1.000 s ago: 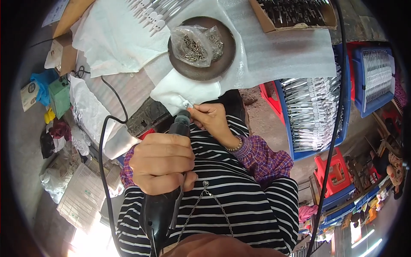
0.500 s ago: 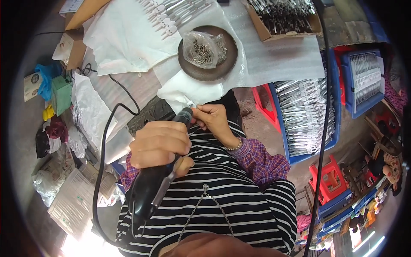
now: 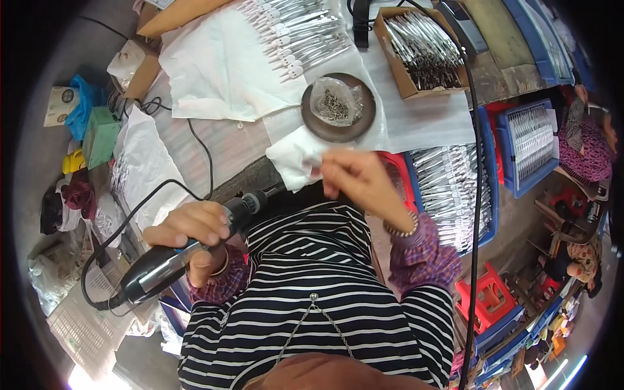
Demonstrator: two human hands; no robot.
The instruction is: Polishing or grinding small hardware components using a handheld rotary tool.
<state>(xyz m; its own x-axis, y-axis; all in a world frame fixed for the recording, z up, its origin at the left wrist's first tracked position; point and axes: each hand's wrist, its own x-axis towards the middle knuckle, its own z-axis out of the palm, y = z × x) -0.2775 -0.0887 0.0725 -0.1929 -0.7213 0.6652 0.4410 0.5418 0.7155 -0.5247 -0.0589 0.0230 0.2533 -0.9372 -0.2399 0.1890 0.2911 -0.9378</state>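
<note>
The drill point(image 3: 159, 266) in the left fingers point(image 3: 195, 224) has a smooth black plastic body, glossy enough to catch the light, with a darker, duller nose point(image 3: 240, 207). Beside the right fingers point(image 3: 341, 158), the white pad point(image 3: 286, 153) looks soft and matt, cloth or foam. Beyond them, the plate point(image 3: 338, 134) is dull brown, seemingly metal, under a crinkled, shiny clear plastic bag point(image 3: 354, 97) of metal screws point(image 3: 335, 109). Farther off, the box point(image 3: 393, 71) is matt cardboard around bright metal strips point(image 3: 422, 49).
</note>
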